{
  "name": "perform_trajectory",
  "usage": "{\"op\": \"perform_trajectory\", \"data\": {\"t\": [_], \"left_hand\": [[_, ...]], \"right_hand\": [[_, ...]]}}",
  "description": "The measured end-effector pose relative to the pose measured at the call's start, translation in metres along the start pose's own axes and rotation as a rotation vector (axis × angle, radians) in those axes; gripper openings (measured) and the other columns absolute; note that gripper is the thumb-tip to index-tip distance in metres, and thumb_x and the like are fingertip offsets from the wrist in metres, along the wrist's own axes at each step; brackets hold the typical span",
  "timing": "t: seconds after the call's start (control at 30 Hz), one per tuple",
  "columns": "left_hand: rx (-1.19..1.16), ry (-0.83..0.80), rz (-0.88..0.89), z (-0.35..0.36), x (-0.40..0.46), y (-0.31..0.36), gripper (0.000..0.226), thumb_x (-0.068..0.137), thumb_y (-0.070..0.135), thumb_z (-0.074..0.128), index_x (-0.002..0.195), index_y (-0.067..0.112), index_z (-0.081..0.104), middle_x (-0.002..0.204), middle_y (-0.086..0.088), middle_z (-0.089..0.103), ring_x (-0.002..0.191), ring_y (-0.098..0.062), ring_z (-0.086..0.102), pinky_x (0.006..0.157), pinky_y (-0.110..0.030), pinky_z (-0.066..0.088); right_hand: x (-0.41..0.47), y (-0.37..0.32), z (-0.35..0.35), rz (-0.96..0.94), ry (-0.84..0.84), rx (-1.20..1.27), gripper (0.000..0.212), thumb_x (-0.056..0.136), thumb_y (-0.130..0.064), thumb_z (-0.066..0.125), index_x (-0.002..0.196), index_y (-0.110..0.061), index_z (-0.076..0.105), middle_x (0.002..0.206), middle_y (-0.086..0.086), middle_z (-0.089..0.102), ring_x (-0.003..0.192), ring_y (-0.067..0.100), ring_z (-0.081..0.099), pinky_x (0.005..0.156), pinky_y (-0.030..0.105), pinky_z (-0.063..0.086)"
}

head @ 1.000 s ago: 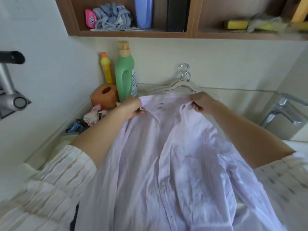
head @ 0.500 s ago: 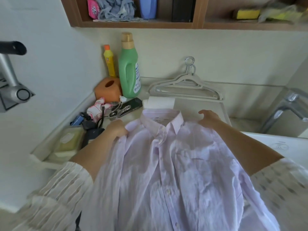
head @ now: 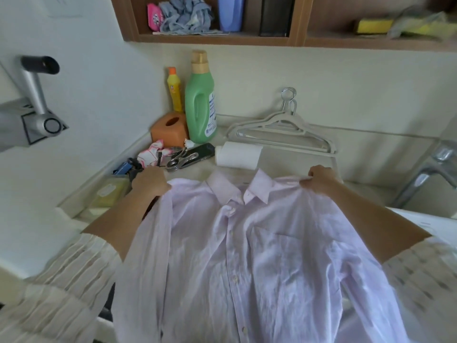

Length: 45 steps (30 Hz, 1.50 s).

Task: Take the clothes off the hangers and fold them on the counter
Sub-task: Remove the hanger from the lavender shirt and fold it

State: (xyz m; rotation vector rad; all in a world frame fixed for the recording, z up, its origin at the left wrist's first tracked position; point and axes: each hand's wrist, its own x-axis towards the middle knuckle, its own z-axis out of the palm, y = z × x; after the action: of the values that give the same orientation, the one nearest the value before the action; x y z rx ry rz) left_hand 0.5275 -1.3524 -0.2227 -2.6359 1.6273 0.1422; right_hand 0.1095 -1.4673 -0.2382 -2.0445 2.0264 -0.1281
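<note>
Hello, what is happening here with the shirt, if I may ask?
A person is laying a pale pink shirt front up on the counter. The left hand and right hand each grip one shoulder. The shirt is off the hangers, which lie behind it by the wall. It is not folded yet.

The shirt (head: pixel 247 256) is thin, matt lilac cloth, finely creased, with small glossy buttons. The hangers (head: pixel 282 131) look like smooth pale plastic with shiny metal hooks. The green bottle (head: pixel 200 105) is glossy plastic. The tap (head: pixel 430 167) is polished metal. The shelf (head: pixel 212 37) is matt brown wood. The bench (head: pixel 284 159) is smooth and pale. The roll (head: pixel 238 157) looks like soft white paper.
</note>
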Motion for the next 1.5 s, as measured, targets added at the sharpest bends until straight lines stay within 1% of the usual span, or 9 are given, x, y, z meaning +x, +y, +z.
{"op": "perform_trajectory", "data": {"t": [0.13, 0.3, 0.6, 0.8, 0.93, 1.07, 1.2, 1.33, 1.5], "left_hand": [[-0.064, -0.232, -0.068, 0.004, -0.03, 0.003, 0.031, 0.081, 0.021, 0.069, 0.103, 0.001, 0.06, 0.084, -0.01, 0.061, 0.08, -0.026, 0.063, 0.067, -0.03, 0.052], [0.042, 0.075, -0.095, 0.003, -0.045, -0.012, 0.023, 0.09, 0.001, 0.046, 0.108, -0.003, 0.059, 0.11, -0.019, 0.064, 0.101, -0.033, 0.063, 0.08, -0.036, 0.051], [-0.162, 0.436, -0.208, -0.035, -0.059, -0.019, 0.037, 0.091, 0.032, 0.062, 0.105, -0.002, 0.062, 0.107, -0.024, 0.063, 0.102, -0.04, 0.061, 0.08, -0.041, 0.05], [-0.62, 0.351, -0.075, -0.065, -0.073, -0.023, 0.034, 0.097, 0.021, 0.045, 0.112, -0.004, 0.063, 0.117, -0.026, 0.061, 0.108, -0.041, 0.058, 0.092, -0.042, 0.047], [-0.669, 0.353, 0.035, -0.077, -0.104, -0.03, 0.038, 0.102, 0.022, 0.033, 0.117, -0.001, 0.058, 0.125, -0.026, 0.055, 0.115, -0.041, 0.052, 0.093, -0.04, 0.041], [-0.669, 0.339, 0.234, -0.089, -0.144, -0.049, 0.034, 0.089, 0.037, 0.06, 0.094, 0.003, 0.063, 0.092, -0.015, 0.065, 0.095, -0.035, 0.061, 0.065, -0.033, 0.042], [-0.578, 0.383, 0.338, -0.106, -0.172, -0.057, 0.039, 0.08, 0.037, 0.074, 0.085, -0.001, 0.065, 0.085, -0.022, 0.066, 0.089, -0.038, 0.063, 0.067, -0.036, 0.044], [-0.605, 0.562, 0.332, -0.126, -0.186, -0.057, 0.037, 0.09, 0.023, 0.061, 0.061, 0.008, 0.044, 0.073, -0.022, 0.059, 0.079, -0.041, 0.06, 0.061, -0.033, 0.037], [-0.595, 0.866, 0.276, -0.166, -0.202, -0.058, 0.022, 0.094, 0.011, 0.053, 0.086, -0.007, 0.064, 0.092, -0.028, 0.061, 0.086, -0.046, 0.059, 0.068, -0.043, 0.044]], "right_hand": [[-0.005, 0.009, -0.001, 0.005, -0.026, 0.129, 0.009, 0.077, -0.026, 0.065, 0.083, -0.024, 0.059, 0.083, 0.003, 0.065, 0.078, 0.025, 0.063, 0.069, 0.029, 0.054], [-0.007, 0.012, -0.005, 0.029, 0.04, 0.141, 0.014, 0.076, -0.012, 0.055, 0.069, -0.012, 0.067, 0.079, 0.011, 0.066, 0.077, 0.029, 0.063, 0.053, 0.02, 0.039], [-0.041, 0.008, -0.042, 0.133, 0.38, 0.197, 0.024, 0.092, -0.023, 0.054, 0.107, -0.013, 0.07, 0.111, 0.022, 0.064, 0.106, 0.039, 0.061, 0.087, 0.038, 0.048], [-0.104, 0.014, -0.077, 0.216, 0.632, 0.403, 0.027, 0.092, -0.022, 0.053, 0.109, -0.01, 0.07, 0.114, 0.024, 0.063, 0.105, 0.042, 0.06, 0.09, 0.044, 0.049], [-0.16, 0.008, -0.084, 0.309, 0.695, 0.559, 0.029, 0.091, -0.025, 0.057, 0.113, -0.009, 0.069, 0.114, 0.027, 0.063, 0.109, 0.042, 0.058, 0.092, 0.041, 0.047], [-0.224, 0.006, -0.098, 0.363, 0.769, 0.622, 0.027, 0.091, -0.022, 0.056, 0.113, -0.014, 0.069, 0.114, 0.026, 0.063, 0.109, 0.042, 0.058, 0.092, 0.042, 0.047], [-0.278, 0.014, -0.106, 0.401, 0.841, 0.61, 0.029, 0.091, -0.024, 0.052, 0.115, -0.017, 0.068, 0.115, 0.022, 0.064, 0.11, 0.039, 0.058, 0.091, 0.04, 0.047], [-0.316, 0.024, -0.115, 0.425, 0.919, 0.603, 0.031, 0.092, -0.027, 0.047, 0.114, -0.019, 0.066, 0.111, 0.021, 0.066, 0.104, 0.041, 0.06, 0.086, 0.04, 0.048], [-0.342, 0.008, -0.149, 0.372, 1.066, 0.59, 0.035, 0.097, -0.024, 0.034, 0.116, -0.017, 0.064, 0.111, 0.02, 0.065, 0.103, 0.04, 0.059, 0.087, 0.041, 0.047]]}}
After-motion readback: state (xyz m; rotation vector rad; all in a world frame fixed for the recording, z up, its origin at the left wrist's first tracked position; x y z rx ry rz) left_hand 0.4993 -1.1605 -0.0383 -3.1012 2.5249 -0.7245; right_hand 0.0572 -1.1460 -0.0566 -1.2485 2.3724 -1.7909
